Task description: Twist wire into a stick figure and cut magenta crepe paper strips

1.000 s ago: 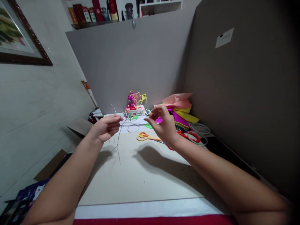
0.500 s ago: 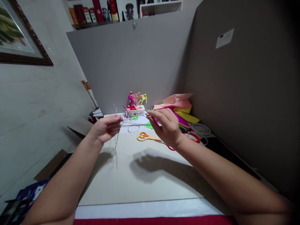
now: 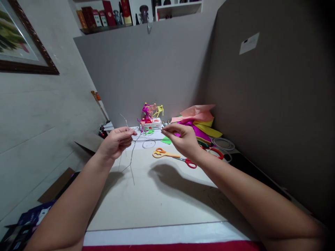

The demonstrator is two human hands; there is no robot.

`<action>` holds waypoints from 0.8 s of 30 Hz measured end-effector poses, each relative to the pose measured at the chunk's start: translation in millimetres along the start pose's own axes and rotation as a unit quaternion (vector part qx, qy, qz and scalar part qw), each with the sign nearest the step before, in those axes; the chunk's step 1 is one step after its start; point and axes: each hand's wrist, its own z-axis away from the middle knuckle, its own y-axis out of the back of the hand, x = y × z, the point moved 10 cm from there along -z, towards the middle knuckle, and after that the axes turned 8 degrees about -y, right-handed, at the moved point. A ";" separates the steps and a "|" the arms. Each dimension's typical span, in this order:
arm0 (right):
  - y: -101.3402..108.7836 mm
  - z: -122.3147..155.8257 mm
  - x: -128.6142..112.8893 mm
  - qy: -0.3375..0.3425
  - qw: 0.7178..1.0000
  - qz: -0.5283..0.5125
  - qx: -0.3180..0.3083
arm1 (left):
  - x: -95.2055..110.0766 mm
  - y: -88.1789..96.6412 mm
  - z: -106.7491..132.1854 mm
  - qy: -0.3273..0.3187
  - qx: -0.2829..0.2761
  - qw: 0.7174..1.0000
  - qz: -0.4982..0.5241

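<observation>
Where the right hand (image 3: 183, 141) was spread, its fingers now pinch together; left hand (image 3: 116, 143) fingers clamp wire (image 3: 131, 157).

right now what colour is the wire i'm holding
The wire is silver-grey, seen in the head view between left hand and right hand.

Wire (image 3: 133, 150): strung between your left hand (image 3: 115, 143) and right hand (image 3: 183, 141), above the table (image 3: 157, 195).
Scissors (image 3: 163, 153): on the table, under your right hand.
Wire figures (image 3: 151, 109): on the box (image 3: 151, 123), behind your hands.
Paper stack (image 3: 201, 120): right of the box.
</observation>
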 end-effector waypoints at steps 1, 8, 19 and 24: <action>-6.0 -1.5 13.8 -0.071 0.996 -0.048 -0.034 | 4.1 3.3 -0.6 -0.023 0.012 0.999 -0.036; -51.6 21.9 63.3 -0.351 0.861 -0.269 -0.253 | 14.6 15.0 -4.4 -0.088 0.068 0.979 -0.170; -18.4 4.8 1.8 -0.003 0.996 0.073 -0.055 | 2.5 4.9 -3.6 -0.036 0.048 0.993 -0.105; -0.5 -5.6 13.5 -0.045 0.998 -0.015 -0.028 | -9.8 -4.4 0.5 0.016 0.007 0.995 -0.095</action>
